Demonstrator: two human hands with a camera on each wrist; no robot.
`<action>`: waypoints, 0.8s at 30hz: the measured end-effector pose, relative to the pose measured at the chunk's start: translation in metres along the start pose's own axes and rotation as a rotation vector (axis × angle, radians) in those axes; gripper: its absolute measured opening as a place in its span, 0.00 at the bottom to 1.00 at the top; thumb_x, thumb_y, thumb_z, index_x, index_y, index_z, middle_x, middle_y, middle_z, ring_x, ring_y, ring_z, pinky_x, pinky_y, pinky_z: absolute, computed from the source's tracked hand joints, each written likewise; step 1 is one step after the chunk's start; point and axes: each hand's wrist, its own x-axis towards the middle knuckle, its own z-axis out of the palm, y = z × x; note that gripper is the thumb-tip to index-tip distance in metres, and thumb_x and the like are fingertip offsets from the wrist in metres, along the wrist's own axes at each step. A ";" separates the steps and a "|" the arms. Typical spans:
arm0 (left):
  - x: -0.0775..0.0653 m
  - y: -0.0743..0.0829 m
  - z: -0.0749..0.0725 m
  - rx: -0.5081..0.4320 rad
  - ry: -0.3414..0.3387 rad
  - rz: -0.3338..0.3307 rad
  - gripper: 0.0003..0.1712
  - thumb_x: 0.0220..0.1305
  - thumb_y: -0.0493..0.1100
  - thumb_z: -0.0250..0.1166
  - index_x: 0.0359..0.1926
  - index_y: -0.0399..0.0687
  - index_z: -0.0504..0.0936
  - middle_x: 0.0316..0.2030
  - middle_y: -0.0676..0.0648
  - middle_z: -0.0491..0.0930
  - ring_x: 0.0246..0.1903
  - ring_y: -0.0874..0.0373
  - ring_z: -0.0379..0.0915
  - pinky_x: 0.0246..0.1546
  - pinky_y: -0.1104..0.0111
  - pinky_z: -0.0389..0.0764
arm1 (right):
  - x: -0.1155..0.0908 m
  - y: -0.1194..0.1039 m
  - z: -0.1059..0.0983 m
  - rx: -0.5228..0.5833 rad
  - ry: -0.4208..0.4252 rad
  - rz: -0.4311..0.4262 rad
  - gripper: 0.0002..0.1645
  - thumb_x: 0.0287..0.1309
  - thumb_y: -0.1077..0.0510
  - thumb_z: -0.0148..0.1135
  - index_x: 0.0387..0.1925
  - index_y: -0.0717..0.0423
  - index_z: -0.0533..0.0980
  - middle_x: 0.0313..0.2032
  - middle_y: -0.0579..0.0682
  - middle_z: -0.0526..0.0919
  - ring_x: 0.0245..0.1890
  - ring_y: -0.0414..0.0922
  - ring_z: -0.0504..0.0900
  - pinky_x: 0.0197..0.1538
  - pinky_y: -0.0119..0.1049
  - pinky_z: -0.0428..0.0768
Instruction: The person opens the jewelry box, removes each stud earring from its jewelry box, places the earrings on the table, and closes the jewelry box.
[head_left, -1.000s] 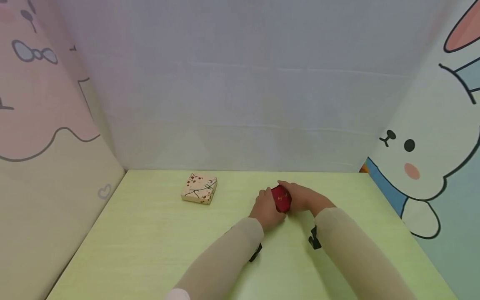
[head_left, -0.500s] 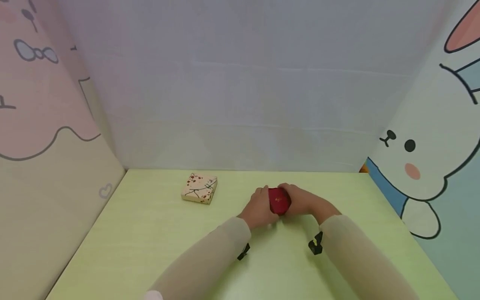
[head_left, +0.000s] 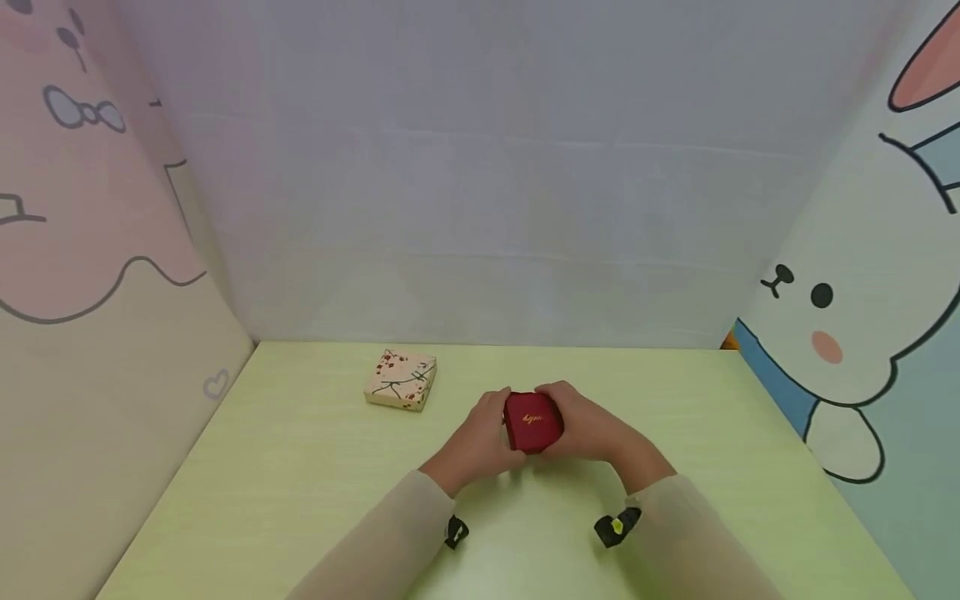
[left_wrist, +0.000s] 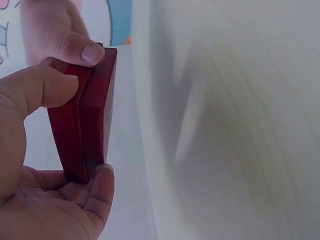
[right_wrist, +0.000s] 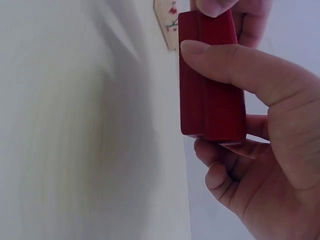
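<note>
Between both hands is a small dark red box (head_left: pixel 534 423) with gold lettering on its top, raised a little above the table. My left hand (head_left: pixel 482 440) grips its left side, thumb on the near face and fingers curled round the far side. From the right, my right hand (head_left: pixel 588 427) holds it the same way. A seam runs along the box's side in the left wrist view, where the red box (left_wrist: pixel 87 115) looks closed. Both thumbs press near this seam; in the right wrist view the red box (right_wrist: pixel 210 85) shows a straight, closed edge.
A flat cream box (head_left: pixel 401 380) with a red blossom and branch print lies on the pale green table (head_left: pixel 300 467), left of the hands. A white sheet (head_left: pixel 480 208) hangs behind the table. Cartoon-printed panels stand at both sides.
Both hands have brought the red box leftward and nearer to me. It has turned so that its lettered top shows more fully. The cream box stays where it was.
</note>
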 end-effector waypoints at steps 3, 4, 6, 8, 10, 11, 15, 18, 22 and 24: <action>-0.014 -0.004 -0.006 -0.026 0.001 0.006 0.58 0.55 0.46 0.78 0.79 0.40 0.54 0.70 0.45 0.63 0.63 0.51 0.67 0.56 0.57 0.79 | -0.006 -0.006 0.009 0.022 0.023 -0.032 0.60 0.38 0.46 0.88 0.71 0.54 0.64 0.61 0.47 0.72 0.60 0.49 0.73 0.55 0.48 0.81; -0.018 -0.005 -0.007 -0.030 0.002 0.013 0.58 0.55 0.45 0.77 0.79 0.40 0.53 0.71 0.44 0.63 0.63 0.51 0.67 0.57 0.57 0.78 | -0.007 -0.007 0.012 0.031 0.030 -0.043 0.61 0.38 0.46 0.88 0.71 0.54 0.64 0.61 0.47 0.72 0.60 0.49 0.73 0.55 0.48 0.81; -0.026 -0.007 -0.010 -0.040 0.000 0.021 0.58 0.56 0.45 0.77 0.80 0.39 0.53 0.71 0.44 0.63 0.62 0.51 0.68 0.58 0.58 0.78 | -0.011 -0.011 0.017 0.041 0.044 -0.062 0.61 0.38 0.45 0.88 0.71 0.54 0.64 0.61 0.46 0.71 0.59 0.48 0.73 0.54 0.47 0.81; -0.034 -0.010 -0.013 -0.046 0.000 0.027 0.58 0.56 0.45 0.77 0.80 0.40 0.53 0.71 0.44 0.63 0.62 0.52 0.69 0.58 0.58 0.78 | -0.015 -0.015 0.022 0.050 0.056 -0.076 0.62 0.38 0.43 0.88 0.72 0.53 0.64 0.61 0.45 0.71 0.60 0.47 0.73 0.54 0.46 0.81; -0.040 -0.013 -0.015 -0.054 0.000 0.031 0.58 0.56 0.46 0.77 0.80 0.40 0.54 0.71 0.45 0.63 0.60 0.52 0.69 0.58 0.59 0.78 | -0.018 -0.018 0.026 0.057 0.066 -0.085 0.63 0.38 0.42 0.87 0.73 0.52 0.64 0.61 0.44 0.71 0.60 0.47 0.73 0.54 0.46 0.81; -0.043 -0.015 -0.015 -0.060 -0.001 0.030 0.58 0.55 0.46 0.77 0.80 0.40 0.54 0.71 0.45 0.63 0.60 0.53 0.70 0.57 0.59 0.78 | -0.020 -0.020 0.028 0.061 0.070 -0.087 0.63 0.38 0.42 0.87 0.73 0.51 0.64 0.61 0.44 0.71 0.60 0.47 0.73 0.53 0.45 0.82; -0.051 -0.019 -0.018 -0.067 0.003 0.041 0.57 0.55 0.46 0.77 0.79 0.40 0.55 0.70 0.46 0.64 0.58 0.54 0.70 0.56 0.60 0.78 | -0.024 -0.026 0.034 0.080 0.081 -0.096 0.63 0.38 0.41 0.87 0.74 0.51 0.64 0.61 0.44 0.71 0.59 0.46 0.73 0.53 0.45 0.81; -0.056 -0.019 -0.021 -0.057 0.011 0.040 0.57 0.55 0.46 0.76 0.80 0.41 0.55 0.69 0.47 0.65 0.57 0.55 0.70 0.55 0.60 0.78 | -0.025 -0.027 0.038 0.094 0.089 -0.100 0.64 0.39 0.41 0.87 0.75 0.51 0.63 0.62 0.43 0.71 0.59 0.45 0.73 0.53 0.45 0.81; -0.061 -0.021 -0.023 -0.043 0.020 0.032 0.56 0.55 0.46 0.76 0.79 0.41 0.56 0.67 0.47 0.66 0.55 0.54 0.70 0.53 0.60 0.78 | -0.024 -0.027 0.044 0.107 0.093 -0.101 0.64 0.39 0.39 0.86 0.75 0.50 0.63 0.63 0.43 0.70 0.59 0.44 0.73 0.55 0.44 0.80; -0.063 -0.022 -0.022 -0.041 0.020 0.025 0.56 0.54 0.46 0.76 0.79 0.41 0.56 0.66 0.47 0.67 0.54 0.55 0.69 0.52 0.60 0.78 | -0.024 -0.027 0.047 0.109 0.090 -0.099 0.65 0.39 0.39 0.86 0.76 0.50 0.63 0.64 0.42 0.70 0.59 0.44 0.73 0.56 0.44 0.80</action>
